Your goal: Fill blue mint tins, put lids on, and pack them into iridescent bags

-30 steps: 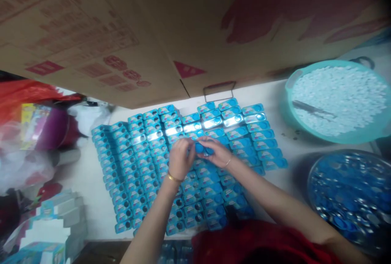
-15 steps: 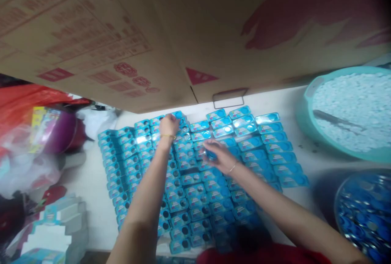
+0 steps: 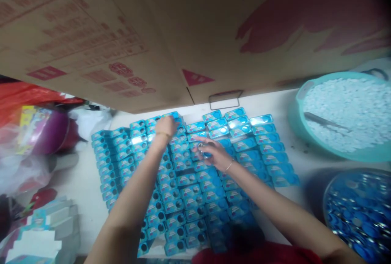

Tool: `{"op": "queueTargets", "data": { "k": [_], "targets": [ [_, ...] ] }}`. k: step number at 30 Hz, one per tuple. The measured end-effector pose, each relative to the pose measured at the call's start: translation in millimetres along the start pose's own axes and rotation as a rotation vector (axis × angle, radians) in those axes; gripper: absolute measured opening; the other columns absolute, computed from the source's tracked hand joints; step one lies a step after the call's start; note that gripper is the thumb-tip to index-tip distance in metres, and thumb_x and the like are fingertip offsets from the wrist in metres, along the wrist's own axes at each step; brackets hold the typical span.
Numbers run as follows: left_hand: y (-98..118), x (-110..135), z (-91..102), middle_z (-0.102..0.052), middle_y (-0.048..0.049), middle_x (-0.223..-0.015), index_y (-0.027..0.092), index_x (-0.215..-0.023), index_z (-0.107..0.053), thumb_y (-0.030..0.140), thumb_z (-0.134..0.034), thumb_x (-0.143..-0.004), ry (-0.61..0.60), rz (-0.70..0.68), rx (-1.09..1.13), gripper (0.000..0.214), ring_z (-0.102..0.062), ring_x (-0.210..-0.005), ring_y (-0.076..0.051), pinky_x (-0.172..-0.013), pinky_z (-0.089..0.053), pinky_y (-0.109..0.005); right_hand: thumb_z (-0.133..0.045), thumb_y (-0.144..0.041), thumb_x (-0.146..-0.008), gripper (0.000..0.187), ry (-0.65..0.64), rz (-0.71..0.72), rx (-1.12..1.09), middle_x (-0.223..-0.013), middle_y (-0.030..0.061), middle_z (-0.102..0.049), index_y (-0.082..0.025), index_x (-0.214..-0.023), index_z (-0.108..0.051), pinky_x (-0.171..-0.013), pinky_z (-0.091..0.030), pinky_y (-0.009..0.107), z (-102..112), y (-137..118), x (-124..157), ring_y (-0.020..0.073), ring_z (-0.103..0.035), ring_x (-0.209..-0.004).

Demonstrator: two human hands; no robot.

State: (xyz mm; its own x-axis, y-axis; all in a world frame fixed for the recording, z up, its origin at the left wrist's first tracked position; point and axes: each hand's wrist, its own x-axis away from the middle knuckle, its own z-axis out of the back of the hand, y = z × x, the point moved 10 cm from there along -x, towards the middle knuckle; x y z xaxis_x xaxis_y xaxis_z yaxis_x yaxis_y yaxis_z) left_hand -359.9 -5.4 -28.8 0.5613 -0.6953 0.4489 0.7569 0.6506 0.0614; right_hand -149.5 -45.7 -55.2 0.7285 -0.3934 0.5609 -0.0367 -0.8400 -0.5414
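Note:
Many small blue boxes (image 3: 245, 143) with a round opening or disc at one end lie in tight columns on the white table. At the far end of a middle column is my left hand (image 3: 167, 126), its fingers bent together over a box (image 3: 170, 114); whatever they pinch is hidden. My right hand (image 3: 215, 153) hovers above the middle columns with its fingers curled round shiny blue discs (image 3: 206, 155). Some boxes in the left columns show dark round holes, while several to the right show blue discs.
A large printed cardboard box (image 3: 171, 60) stands along the back. On the right are a teal basin (image 3: 295, 111) of small white pieces with tweezers (image 3: 326, 121) and a tub of blue discs (image 3: 357, 215). White cartons (image 3: 39, 241) and plastic bags (image 3: 27, 174) lie left.
The whole view has shifted slightly, so the table things appear further left. My right hand's fingers have loosened a little around the discs. My left hand stays at the same far box.

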Motion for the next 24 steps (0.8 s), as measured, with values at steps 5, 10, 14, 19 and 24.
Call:
{"op": "queueTargets", "data": {
  "k": [5, 10, 14, 19, 24],
  "targets": [
    [53, 93, -24.3, -0.064, -0.0030, -0.075, 0.018, -0.075, -0.063, 0.048, -0.057, -0.081, -0.128, -0.403, 0.633, 0.031, -0.057, -0.070, -0.015, -0.069, -0.046, -0.026, -0.068, -0.025, -0.071, 0.061, 0.069, 0.051, 0.076, -0.080, 0.0003, -0.067, -0.026, -0.131, -0.054, -0.034, -0.035, 0.017, 3, -4, 3, 0.0119, -0.058, -0.055],
    [21, 92, -25.3, -0.060, -0.0014, -0.077, 0.019, -0.077, -0.060, 0.035, -0.057, -0.082, 0.067, -0.309, 0.868, 0.018, -0.056, -0.073, -0.015, -0.071, -0.046, -0.028, -0.071, -0.029, -0.071, 0.046, 0.076, -0.014, 0.038, -0.080, 0.0015, -0.068, -0.023, -0.116, -0.061, -0.035, -0.038, 0.018, -1, 12, -4, 0.0124, -0.060, -0.055],
    [-5, 64, -2.5, -0.061, -0.0042, -0.085, 0.019, -0.076, -0.064, 0.033, -0.060, -0.082, 0.415, -0.344, 0.558, 0.016, -0.055, -0.085, -0.019, -0.083, -0.042, -0.035, -0.075, -0.036, -0.069, 0.027, 0.094, -0.028, -0.017, -0.074, 0.0021, -0.067, -0.019, -0.085, -0.063, -0.037, -0.041, 0.016, 4, 16, -8, 0.0121, -0.061, -0.057],
    [1, 56, -17.8, -0.061, -0.0084, -0.100, 0.023, -0.089, -0.071, 0.034, -0.058, -0.085, 0.410, -0.433, 0.215, 0.017, -0.052, -0.098, -0.024, -0.087, -0.038, -0.041, -0.069, -0.043, -0.075, 0.029, 0.033, -0.035, -0.099, -0.079, 0.0036, -0.066, -0.017, -0.085, -0.064, -0.038, -0.044, 0.018, 7, 15, -9, 0.0154, -0.065, -0.063],
    [-14, 52, -18.6, -0.051, -0.0120, -0.133, 0.021, -0.128, -0.054, 0.040, -0.050, -0.088, 0.417, -0.222, 0.278, 0.044, -0.043, -0.124, -0.028, -0.105, -0.033, -0.045, -0.062, -0.043, -0.079, 0.027, 0.026, -0.021, -0.120, -0.084, 0.0046, -0.067, -0.018, -0.088, -0.065, -0.041, -0.048, 0.021, 6, 13, -9, 0.0155, -0.064, -0.064]
  ]
}}
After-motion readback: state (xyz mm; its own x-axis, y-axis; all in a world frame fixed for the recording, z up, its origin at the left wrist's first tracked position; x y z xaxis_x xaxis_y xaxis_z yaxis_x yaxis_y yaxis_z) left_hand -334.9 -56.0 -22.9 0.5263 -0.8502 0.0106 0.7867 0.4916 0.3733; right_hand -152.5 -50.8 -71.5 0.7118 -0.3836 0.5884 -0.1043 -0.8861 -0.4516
